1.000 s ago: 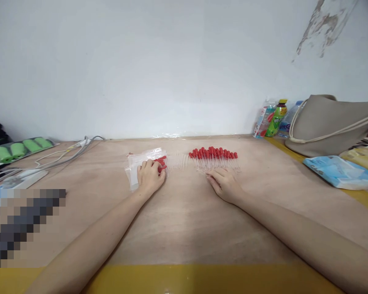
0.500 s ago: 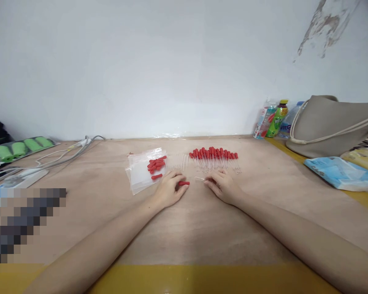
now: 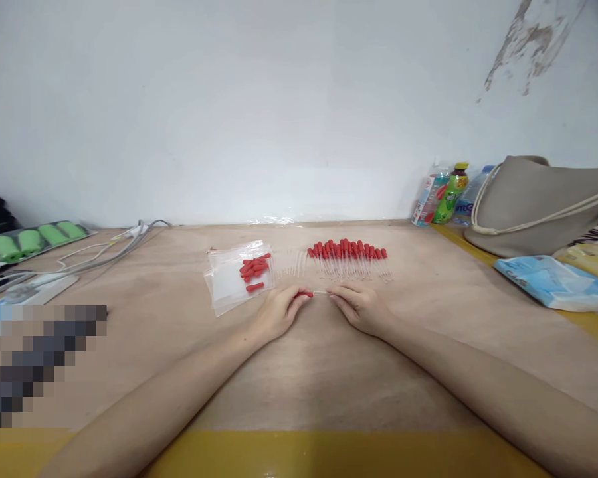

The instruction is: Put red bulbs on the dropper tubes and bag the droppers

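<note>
Red bulb [image 3: 307, 295] pinched in left hand [image 3: 278, 312], tube [image 3: 321, 292] in my right hand [image 3: 363, 309]; capped row [image 3: 346, 249] beyond fingers [image 3: 347, 291], bare tubes [image 3: 294, 263] remain

Left hand [image 3: 280, 311] and right hand [image 3: 363, 308] pinch, nearly meeting.

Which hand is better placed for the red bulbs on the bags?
Probably the left hand: though holding a red bulb, it is beside the bags; the right hand, holding a clear tube, lies farther off.

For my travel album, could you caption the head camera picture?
Left hand holds a red bulb, right hand a thin clear tube, near a row of red-topped tubes.
</note>
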Demonstrator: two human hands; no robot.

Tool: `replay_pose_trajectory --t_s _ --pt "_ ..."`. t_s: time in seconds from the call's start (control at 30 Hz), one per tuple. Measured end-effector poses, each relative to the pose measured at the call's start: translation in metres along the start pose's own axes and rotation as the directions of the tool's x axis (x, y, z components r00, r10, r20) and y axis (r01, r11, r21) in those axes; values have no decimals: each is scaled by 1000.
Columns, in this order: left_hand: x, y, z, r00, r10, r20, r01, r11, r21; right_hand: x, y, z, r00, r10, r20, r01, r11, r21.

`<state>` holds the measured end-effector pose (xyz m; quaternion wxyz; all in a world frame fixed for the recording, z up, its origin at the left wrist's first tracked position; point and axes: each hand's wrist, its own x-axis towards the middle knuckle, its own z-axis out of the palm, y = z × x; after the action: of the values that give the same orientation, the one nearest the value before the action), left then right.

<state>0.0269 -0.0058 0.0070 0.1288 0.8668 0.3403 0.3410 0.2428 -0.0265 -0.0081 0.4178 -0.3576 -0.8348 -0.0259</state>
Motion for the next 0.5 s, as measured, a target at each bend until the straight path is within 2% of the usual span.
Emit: replay_pose_trajectory --t_s 0.27,0.5 --pt "0 3 1 987 -149 64 161 953 -258 2 -1 -1 996 -84 2 84 996 -22" --pt "-1 5 -2 981 -150 120 175 952 -249 2 0 -1 990 -138 34 137 990 33"
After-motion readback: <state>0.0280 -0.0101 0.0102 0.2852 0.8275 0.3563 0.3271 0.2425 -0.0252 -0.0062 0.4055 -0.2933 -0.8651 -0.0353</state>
